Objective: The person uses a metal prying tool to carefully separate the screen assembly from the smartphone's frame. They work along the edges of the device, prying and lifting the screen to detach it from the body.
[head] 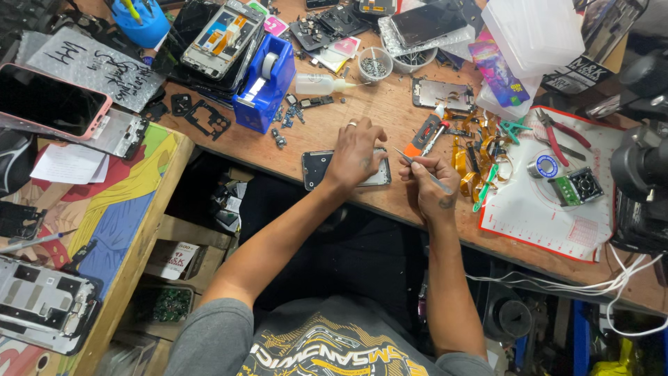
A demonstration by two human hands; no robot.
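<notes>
An opened phone (321, 168) lies face down near the front edge of the wooden workbench (390, 118). My left hand (356, 153), with a ring on one finger, rests flat on it and covers its right half. My right hand (435, 184) is just to the right, closed on thin metal tweezers (407, 159) whose tip points toward the phone's right end. An orange-handled screwdriver (426, 136) lies just beyond the two hands.
A blue tape dispenser (261, 87), a squeeze bottle (323, 84), small cups of screws (376, 66), phone frames and flex cables crowd the bench. A white mat (539, 209) with pliers (557, 136) lies right. A side table (132, 237) at left holds more phones.
</notes>
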